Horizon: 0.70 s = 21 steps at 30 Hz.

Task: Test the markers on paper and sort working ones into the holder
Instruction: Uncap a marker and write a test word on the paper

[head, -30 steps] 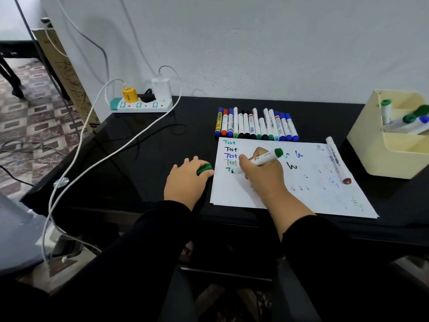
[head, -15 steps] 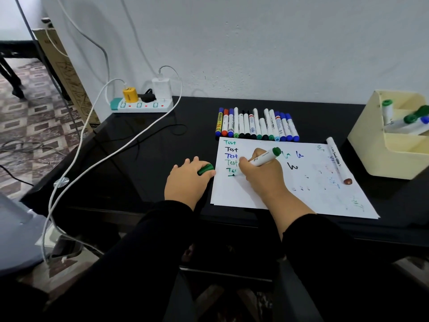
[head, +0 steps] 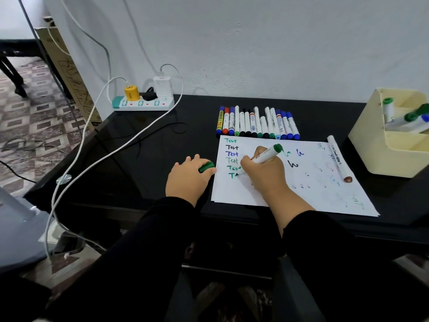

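Note:
A white paper (head: 301,189) lies on the black table, with "Test" written down its left side in several colours. My right hand (head: 264,175) grips a green marker (head: 267,155) with its tip on the paper, where a fresh green "T" stands at the bottom of the column. Just left of the paper, my left hand (head: 189,178) holds the green cap (head: 206,167). Behind the paper lies a row of several markers (head: 257,124). One brown-capped marker (head: 339,160) rests on the paper's right part. The cream holder (head: 380,156) at the right contains three markers (head: 405,117).
A power strip (head: 144,103) with plugs sits at the table's back left corner, and white cables (head: 97,159) trail from it across the table's left part and over its edge. A cardboard box (head: 67,73) leans against the wall at left. The wall rises directly behind the table.
My right hand has moved the marker tip down to a new line and begun a green "T" below the earlier words. My left hand has stayed in place with the cap.

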Available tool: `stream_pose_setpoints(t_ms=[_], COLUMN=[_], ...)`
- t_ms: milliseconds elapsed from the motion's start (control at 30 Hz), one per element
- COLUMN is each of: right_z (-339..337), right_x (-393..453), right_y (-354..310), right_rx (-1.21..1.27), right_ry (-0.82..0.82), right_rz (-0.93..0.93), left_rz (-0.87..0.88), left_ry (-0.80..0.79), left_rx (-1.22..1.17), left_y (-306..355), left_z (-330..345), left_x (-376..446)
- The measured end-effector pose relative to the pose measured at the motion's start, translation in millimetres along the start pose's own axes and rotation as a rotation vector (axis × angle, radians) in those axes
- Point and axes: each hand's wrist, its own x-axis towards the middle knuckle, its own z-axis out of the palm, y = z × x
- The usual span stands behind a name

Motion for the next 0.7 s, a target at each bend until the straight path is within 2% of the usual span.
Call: stream_pose_setpoints(t_ms=[600, 700], right_z=[-1.9, -1.3], right_x=[-2.9, -3.0], right_y=[0.0, 0.4], right_rx=[0.082, 0.035], right_ry=[0.05, 0.062], right_rz=[0.017, 0.005], left_rz=[0.002, -0.001], left_ry=[0.002, 0.003], left_rx=[-0.003, -0.009], left_y=[-1.1, -1.6], left_z=[0.4, 0.2], left_x=[1.1, 0.9])
